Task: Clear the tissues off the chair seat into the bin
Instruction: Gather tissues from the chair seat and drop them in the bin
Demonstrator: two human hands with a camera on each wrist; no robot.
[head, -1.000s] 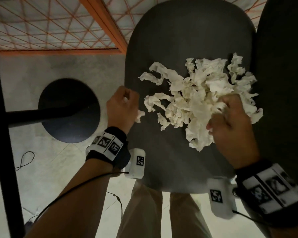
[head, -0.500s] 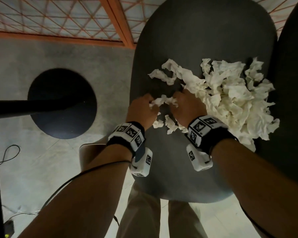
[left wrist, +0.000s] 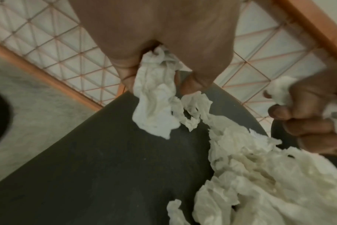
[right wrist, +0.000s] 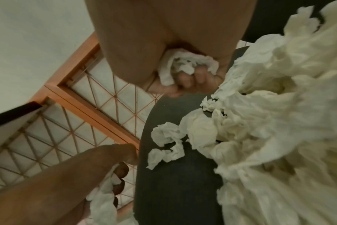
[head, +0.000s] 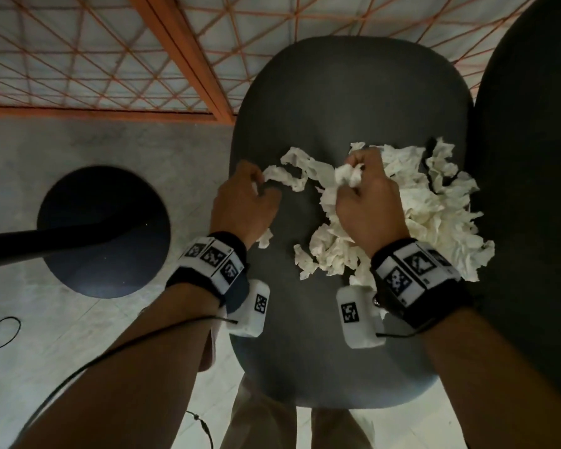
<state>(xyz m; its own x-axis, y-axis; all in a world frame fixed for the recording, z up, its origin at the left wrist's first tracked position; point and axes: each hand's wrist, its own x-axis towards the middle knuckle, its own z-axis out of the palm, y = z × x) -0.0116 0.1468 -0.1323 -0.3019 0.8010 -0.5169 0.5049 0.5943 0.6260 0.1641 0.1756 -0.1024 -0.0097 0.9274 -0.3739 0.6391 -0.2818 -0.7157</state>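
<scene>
Right hand (head: 366, 202): fingers curled around a crumpled wad of tissue (head: 348, 177), held just above the seat. Left hand (head: 245, 202): fingers closed on a limp strip of tissue (left wrist: 156, 97), which hangs from the palm and trails onto the seat in the left wrist view. Chair seat (head: 337, 102): dark, rounded, directly below both hands. Tissue pile (head: 434, 222): the bulk lies on the right half of the seat, touching and partly under the right hand and spreading away to its right; a thin twisted trail of tissue (head: 292, 176) runs leftward from the pile toward the left hand's fingers, its long axis across the seat. Smaller scraps (head: 305, 262) lie nearer the wrists. The right hand is the nearer to the main pile, the left to the trail's free end. A dark round shape (head: 104, 231) sits on the floor, left of the seat, nearest the left hand; whether it is the bin cannot be told. Most tissue remains uncleared.
</scene>
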